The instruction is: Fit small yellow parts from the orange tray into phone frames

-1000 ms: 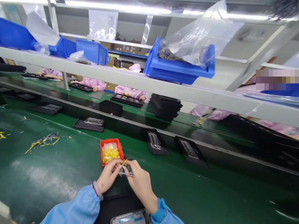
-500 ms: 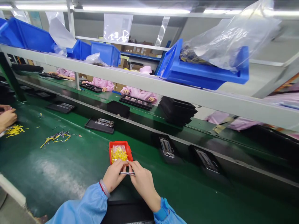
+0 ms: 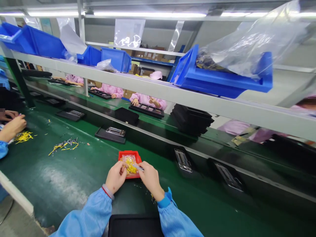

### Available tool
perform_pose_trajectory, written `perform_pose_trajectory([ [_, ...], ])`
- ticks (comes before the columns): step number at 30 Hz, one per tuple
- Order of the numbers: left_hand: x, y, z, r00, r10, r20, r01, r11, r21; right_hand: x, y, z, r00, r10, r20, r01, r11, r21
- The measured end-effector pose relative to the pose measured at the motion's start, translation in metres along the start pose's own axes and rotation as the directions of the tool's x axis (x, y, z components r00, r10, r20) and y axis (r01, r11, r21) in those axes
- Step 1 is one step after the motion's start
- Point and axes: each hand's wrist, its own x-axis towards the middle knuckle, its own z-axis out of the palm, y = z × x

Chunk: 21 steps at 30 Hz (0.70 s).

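Before me stands a small red tray point(image 3: 141, 159) holding tiny yellow pieces point(image 3: 131, 167) and a clear plastic bag. My left hand point(image 3: 116, 177) is at the tray's left side, thumb and fingertips pinched together; whatever is between them is too small to name. Silver tweezers point(image 3: 138, 167) are gripped in my right hand point(image 3: 151, 179) at the tray's right side, their tip pointing left over the yellow pieces. Close to my body lies a flat black tray point(image 3: 135, 226). A few small dark and yellow parts point(image 3: 153, 198) lie partly hidden beside my right wrist.
Black trays with phone frames point(image 3: 183, 160) line the belt beyond. Loose yellow and silver strips point(image 3: 65, 145) lie left on the green table point(image 3: 84, 174). A co-worker's hand point(image 3: 14, 127) works at far left. Blue bins point(image 3: 222, 80) sit on a shelf overhead; people in pink work opposite.
My hands have moved apart, left hand to the left and right hand to the right. The tweezers, earlier level between both hands, now point over the red tray. The camera view has shifted slightly.
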Motion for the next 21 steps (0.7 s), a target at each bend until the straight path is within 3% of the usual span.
perform_pose_trajectory([
  [6, 0.0, -0.001, 0.002, 1.0, -0.027, -0.002, 0.027, 0.999, -0.023, 0.002, -0.002, 0.003, 0.999, -0.024, -0.027, 0.028, 0.987, 0.159],
  [11, -0.002, -0.003, 0.005, 0.997, -0.073, 0.004, 0.073, 0.997, 0.0, -0.009, -0.006, -0.001, 0.969, -0.245, -0.002, 0.235, 0.924, 0.302],
  [16, -0.001, -0.002, 0.006, 0.995, -0.101, 0.024, 0.1, 0.994, 0.044, -0.013, -0.01, -0.001, 0.949, -0.313, -0.034, 0.312, 0.925, 0.218],
  [21, -0.001, 0.004, 0.005, 0.996, -0.076, 0.039, 0.073, 0.995, 0.075, -0.011, -0.007, -0.001, 0.961, -0.274, -0.034, 0.275, 0.936, 0.218],
])
